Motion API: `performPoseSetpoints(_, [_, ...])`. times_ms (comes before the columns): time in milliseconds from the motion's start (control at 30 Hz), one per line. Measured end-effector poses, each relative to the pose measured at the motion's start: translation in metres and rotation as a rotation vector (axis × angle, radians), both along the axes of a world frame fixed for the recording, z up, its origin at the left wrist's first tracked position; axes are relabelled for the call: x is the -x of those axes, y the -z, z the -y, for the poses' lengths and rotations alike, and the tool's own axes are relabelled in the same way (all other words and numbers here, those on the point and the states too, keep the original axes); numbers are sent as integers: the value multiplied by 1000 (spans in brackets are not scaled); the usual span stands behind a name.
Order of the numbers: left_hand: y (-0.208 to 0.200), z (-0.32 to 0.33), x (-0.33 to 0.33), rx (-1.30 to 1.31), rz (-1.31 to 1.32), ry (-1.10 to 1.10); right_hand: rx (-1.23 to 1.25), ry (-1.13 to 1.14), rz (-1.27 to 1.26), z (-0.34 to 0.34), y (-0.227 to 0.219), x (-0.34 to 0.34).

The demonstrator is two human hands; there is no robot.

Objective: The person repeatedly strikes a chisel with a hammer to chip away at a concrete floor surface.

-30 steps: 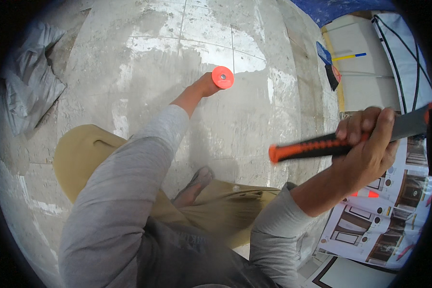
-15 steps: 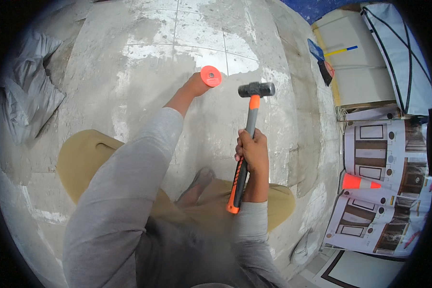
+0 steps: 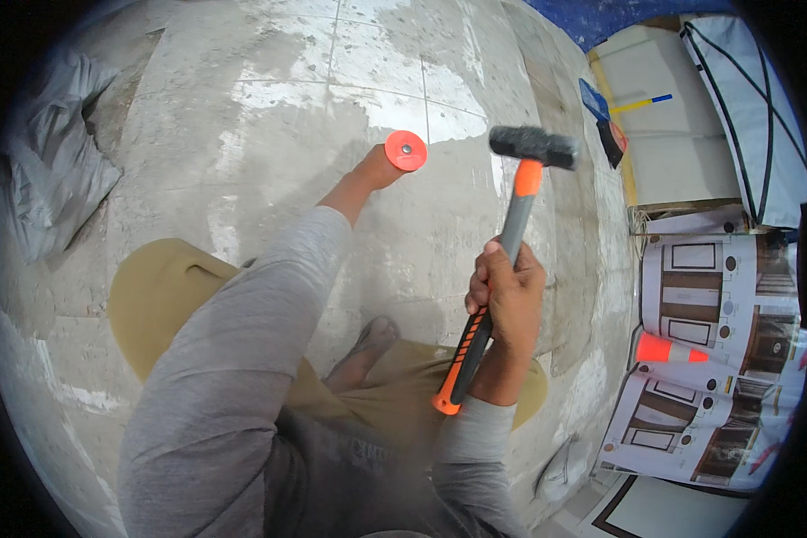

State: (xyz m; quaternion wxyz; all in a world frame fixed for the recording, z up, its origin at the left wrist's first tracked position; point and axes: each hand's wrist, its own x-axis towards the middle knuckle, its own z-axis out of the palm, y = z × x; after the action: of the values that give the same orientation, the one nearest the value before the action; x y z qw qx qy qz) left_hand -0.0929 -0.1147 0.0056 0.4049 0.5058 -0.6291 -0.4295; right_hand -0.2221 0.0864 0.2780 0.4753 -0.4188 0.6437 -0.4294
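My left hand (image 3: 379, 167) is closed under the round orange guard of a chisel (image 3: 405, 151), whose metal striking end shows in the middle of the disc. The guard and my hand hide the blade. My right hand (image 3: 514, 291) grips a club hammer (image 3: 517, 211) by its grey, black and orange handle. The hammer's dark steel head points away from me, to the right of the chisel and apart from it. Below both tools lies a worn, scraped tile floor (image 3: 287, 134) with pale white patches.
A crumpled grey-white sack (image 3: 58, 170) lies at the left. On the right are a blue dustpan (image 3: 592, 99), a brush (image 3: 612, 143), printed sheets with door pictures (image 3: 690, 287) and an orange-and-white cone (image 3: 671, 349). My bent legs and sandalled foot (image 3: 365, 350) are near the middle.
My right hand has swung the hammer to the right and upward, farther from the chisel. My left hand keeps its hold on the chisel, with only a slight shift in the view.
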Motion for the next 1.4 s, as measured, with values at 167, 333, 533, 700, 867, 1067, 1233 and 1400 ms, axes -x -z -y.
performPoseSetpoints(167, [7,6,0,85,37,32,283,29,-75,6,-56,-11])
performPoseSetpoints(333, [-9,3,18,-58,55,117,814,69,-275,31,-126,-9])
performPoseSetpoints(533, [-11,-1,8,-73,149,113,621,81,-394,69,-3,15])
performPoseSetpoints(700, [-2,17,-8,75,-74,46,-279,-123,-90,26,109,-6])
performPoseSetpoints(867, [-6,-7,-4,39,-21,-44,-326,-28,-6,4,90,15])
performPoseSetpoints(1067, [-19,12,-20,-19,10,-56,-286,9,18,-3,78,17])
performPoseSetpoints(1233, [-12,6,-7,63,-46,-74,-172,19,46,-1,48,6])
performPoseSetpoints(1400, [15,7,4,47,-23,-30,4,5,24,0,-1,-4])
